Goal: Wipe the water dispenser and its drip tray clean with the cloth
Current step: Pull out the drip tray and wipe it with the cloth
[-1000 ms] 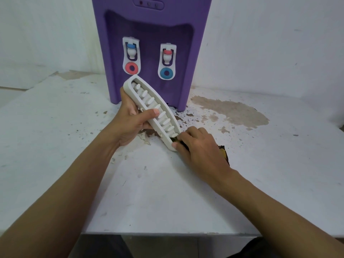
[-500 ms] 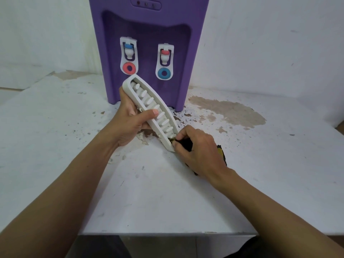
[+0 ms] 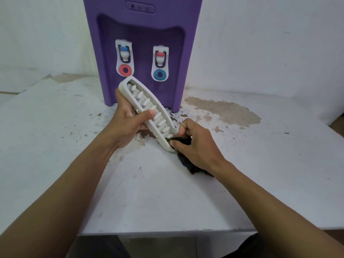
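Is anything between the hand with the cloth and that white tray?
Nothing visible: the right hand pinches the dark cloth right against the near end of the drip tray, and the left hand holds it tilted.

The purple plastic water dispenser (image 3: 141, 34) stands at the back of the worn white table (image 3: 55, 146). Before it tilts the white slotted drip tray (image 3: 148, 104), with the dark cloth (image 3: 188, 164) apparently touching its near right end.

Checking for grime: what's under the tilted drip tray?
Beneath the drip tray, a brown chipped patch of table shows; the left hand and right hand with the cloth hide the rest.
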